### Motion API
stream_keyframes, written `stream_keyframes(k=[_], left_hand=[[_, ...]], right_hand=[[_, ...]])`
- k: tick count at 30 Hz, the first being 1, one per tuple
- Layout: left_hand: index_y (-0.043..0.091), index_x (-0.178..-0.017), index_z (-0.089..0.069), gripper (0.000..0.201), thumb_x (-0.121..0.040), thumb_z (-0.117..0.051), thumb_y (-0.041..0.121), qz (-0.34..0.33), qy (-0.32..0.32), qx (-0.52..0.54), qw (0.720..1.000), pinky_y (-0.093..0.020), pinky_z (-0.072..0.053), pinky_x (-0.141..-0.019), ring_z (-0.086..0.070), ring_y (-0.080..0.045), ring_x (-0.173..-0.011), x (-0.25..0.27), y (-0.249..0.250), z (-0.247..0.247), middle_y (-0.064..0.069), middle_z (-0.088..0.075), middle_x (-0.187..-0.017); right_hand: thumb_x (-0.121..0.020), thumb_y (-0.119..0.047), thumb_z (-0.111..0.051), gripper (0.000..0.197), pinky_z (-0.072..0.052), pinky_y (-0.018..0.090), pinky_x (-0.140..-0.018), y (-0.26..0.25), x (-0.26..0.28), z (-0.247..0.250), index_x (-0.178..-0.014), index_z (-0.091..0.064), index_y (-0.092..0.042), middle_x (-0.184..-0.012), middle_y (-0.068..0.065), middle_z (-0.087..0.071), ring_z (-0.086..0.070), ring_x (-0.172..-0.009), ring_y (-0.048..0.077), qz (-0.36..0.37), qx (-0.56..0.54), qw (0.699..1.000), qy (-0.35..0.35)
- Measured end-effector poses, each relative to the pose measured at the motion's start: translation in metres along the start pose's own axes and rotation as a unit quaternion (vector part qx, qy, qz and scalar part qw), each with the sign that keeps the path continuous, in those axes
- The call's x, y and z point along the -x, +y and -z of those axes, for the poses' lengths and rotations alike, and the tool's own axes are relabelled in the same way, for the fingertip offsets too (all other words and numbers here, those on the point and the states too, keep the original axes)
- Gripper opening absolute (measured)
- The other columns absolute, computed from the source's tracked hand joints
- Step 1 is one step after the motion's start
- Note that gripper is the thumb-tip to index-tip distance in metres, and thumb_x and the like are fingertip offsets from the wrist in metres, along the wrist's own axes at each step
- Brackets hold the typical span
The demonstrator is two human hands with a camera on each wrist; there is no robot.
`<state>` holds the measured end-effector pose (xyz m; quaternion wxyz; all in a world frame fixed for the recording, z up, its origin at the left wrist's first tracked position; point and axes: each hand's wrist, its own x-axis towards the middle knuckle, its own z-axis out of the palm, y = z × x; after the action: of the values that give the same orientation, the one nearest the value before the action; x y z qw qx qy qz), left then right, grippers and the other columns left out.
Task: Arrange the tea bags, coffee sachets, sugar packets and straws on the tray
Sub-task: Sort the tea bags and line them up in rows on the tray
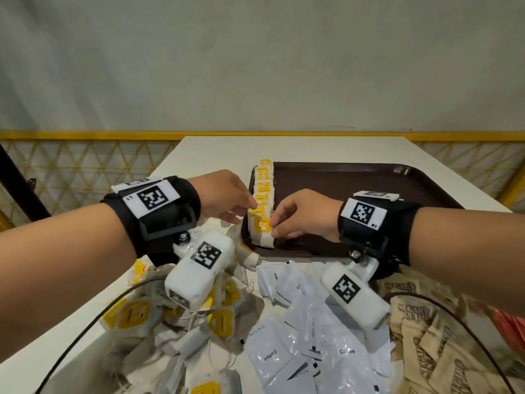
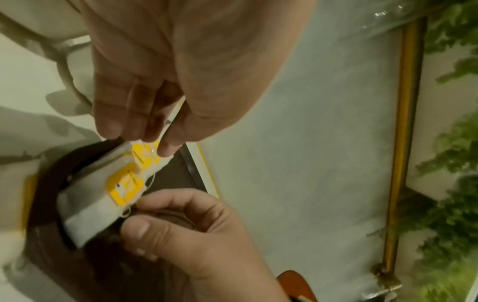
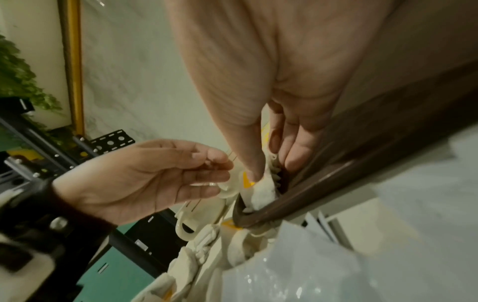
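White table (image 1: 199, 150) surface, set against a plain pale wall with a yellow rail, carries a brown tray (image 1: 369, 177) and three loose heaps of stock.

Fingers: the left hand (image 1: 224, 194) pinches the yellow tag of a tea bag near the front of the row, thumb against fingertips. The right hand (image 1: 301, 214) has its fingers (image 2: 165, 201) curled at the right edge of the front tea bag (image 1: 262, 231), thumb and forefinger closing on its string or edge; the exact contact is partly hidden.

Row: the tea bags (image 1: 264, 191) stand overlapped in one line along the left wall of the tray, front to back.

Progress, as judged from the layout: only the tea-bag row is started. The remainder of the tray floor shows bare. A large heap of loose tea bags (image 1: 136, 317) lies on the table below the left wrist. Coffee sachets (image 1: 301, 345) lie in the middle heap and sugar packets (image 1: 434, 345) on the right, none on the tray. An orange-red bundle at the far right edge may be the straws (image 1: 508, 322); it is too cropped to confirm.

Writing: the white sachets read "Coffee", with a small printed code not reliably legible. The brown packets carry dark lettering that appears to begin "SUGAR"; the rest is unclear. Tea tags bear small dark text, unreadable. Wrist bands are marked "L1" and "R1".
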<state>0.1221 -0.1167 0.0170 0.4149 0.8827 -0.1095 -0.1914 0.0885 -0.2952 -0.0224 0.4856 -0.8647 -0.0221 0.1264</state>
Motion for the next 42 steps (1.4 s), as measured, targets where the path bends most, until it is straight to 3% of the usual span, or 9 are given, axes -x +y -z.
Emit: stream_keyframes(k=[5, 8, 13, 18, 22, 25, 33, 38, 42], left_hand=[[-0.002, -0.111, -0.063, 0.021, -0.095, -0.050, 0.002, 0.043, -0.025, 0.092, 0.994, -0.028, -0.051, -0.079, -0.058, -0.020, -0.088, 0.008, -0.002, -0.003, -0.016, -0.062, -0.100], [0.003, -0.116, -0.059, 0.023, -0.095, -0.049, 0.001, 0.049, -0.016, 0.130, 0.990, -0.031, -0.049, -0.087, -0.057, -0.022, -0.094, 0.007, -0.006, -0.009, -0.013, -0.060, -0.107], [0.014, -0.101, -0.060, 0.023, -0.093, -0.048, -0.003, 0.041, 0.003, 0.156, 0.987, -0.039, -0.046, -0.103, -0.057, -0.026, -0.116, -0.002, -0.011, -0.019, -0.015, -0.060, -0.123], [0.020, -0.095, -0.061, 0.024, -0.093, -0.049, 0.000, 0.034, 0.018, 0.143, 0.989, -0.040, -0.045, -0.103, -0.053, -0.025, -0.120, -0.009, -0.013, -0.025, -0.012, -0.057, -0.126], [0.014, -0.119, -0.058, 0.031, -0.094, -0.047, 0.000, 0.028, 0.023, 0.132, 0.991, -0.032, -0.046, -0.098, -0.051, -0.023, -0.122, -0.012, -0.012, -0.029, -0.009, -0.054, -0.130], [0.013, -0.127, -0.055, 0.036, -0.094, -0.044, 0.000, 0.024, 0.035, 0.117, 0.992, -0.027, -0.044, -0.090, -0.050, -0.021, -0.122, -0.012, -0.011, -0.031, -0.007, -0.052, -0.131], [0.014, -0.134, -0.049, 0.044, -0.093, -0.042, -0.001, 0.022, 0.058, 0.120, 0.991, -0.031, -0.048, -0.095, -0.051, -0.024, -0.121, -0.021, -0.011, -0.028, -0.012, -0.052, -0.132], [0.014, -0.132, -0.049, 0.042, -0.093, -0.042, -0.002, 0.014, 0.060, 0.122, 0.991, -0.027, -0.046, -0.087, -0.051, -0.023, -0.119, -0.023, -0.011, -0.029, -0.012, -0.051, -0.132], [0.016, -0.133, -0.048, 0.043, -0.094, -0.043, 0.000, 0.004, 0.056, 0.106, 0.993, -0.029, -0.046, -0.095, -0.051, -0.022, -0.118, -0.026, -0.015, -0.029, -0.009, -0.050, -0.133]], right_hand=[[-0.083, 0.012, -0.063, 0.032, -0.057, 0.029, -0.081, 0.003, 0.002, 0.001, -0.113, -0.064, 0.004, -0.114, 0.026, -0.065, -0.067, -0.096, 0.027, -0.043, -0.124, 0.990, 0.044], [-0.084, 0.016, -0.058, 0.037, -0.054, 0.038, -0.092, 0.002, -0.001, -0.004, -0.118, -0.063, 0.004, -0.119, 0.024, -0.064, -0.065, -0.108, 0.028, -0.046, -0.156, 0.985, 0.055], [-0.087, 0.016, -0.053, 0.032, -0.055, 0.034, -0.087, -0.001, -0.002, -0.012, -0.115, -0.063, 0.002, -0.121, 0.025, -0.061, -0.064, -0.099, 0.029, -0.052, -0.172, 0.982, 0.059], [-0.088, 0.015, -0.052, 0.028, -0.055, 0.029, -0.081, 0.000, 0.002, -0.011, -0.109, -0.064, 0.002, -0.111, 0.025, -0.061, -0.061, -0.092, 0.026, -0.062, -0.176, 0.981, 0.052], [-0.087, 0.015, -0.053, 0.029, -0.056, 0.027, -0.078, 0.001, 0.002, -0.008, -0.111, -0.063, 0.002, -0.109, 0.021, -0.061, -0.062, -0.093, 0.025, -0.068, -0.167, 0.983, 0.040], [-0.088, 0.015, -0.053, 0.028, -0.055, 0.027, -0.076, 0.001, 0.000, -0.007, -0.111, -0.061, 0.001, -0.109, 0.020, -0.060, -0.062, -0.092, 0.023, -0.064, -0.172, 0.982, 0.045], [-0.089, 0.014, -0.050, 0.034, -0.053, 0.033, -0.091, 0.000, -0.016, -0.005, -0.122, -0.056, 0.003, -0.124, 0.022, -0.059, -0.060, -0.116, 0.033, -0.057, -0.167, 0.979, 0.103], [-0.088, 0.013, -0.052, 0.029, -0.052, 0.040, -0.096, -0.002, -0.030, -0.007, -0.112, -0.064, 0.002, -0.107, 0.016, -0.063, -0.062, -0.108, 0.030, -0.054, -0.133, 0.984, 0.104], [-0.088, 0.013, -0.049, 0.026, -0.055, 0.036, -0.089, -0.004, -0.034, -0.008, -0.094, -0.066, -0.006, -0.109, 0.022, -0.062, -0.062, -0.097, 0.029, -0.059, -0.142, 0.981, 0.118]])
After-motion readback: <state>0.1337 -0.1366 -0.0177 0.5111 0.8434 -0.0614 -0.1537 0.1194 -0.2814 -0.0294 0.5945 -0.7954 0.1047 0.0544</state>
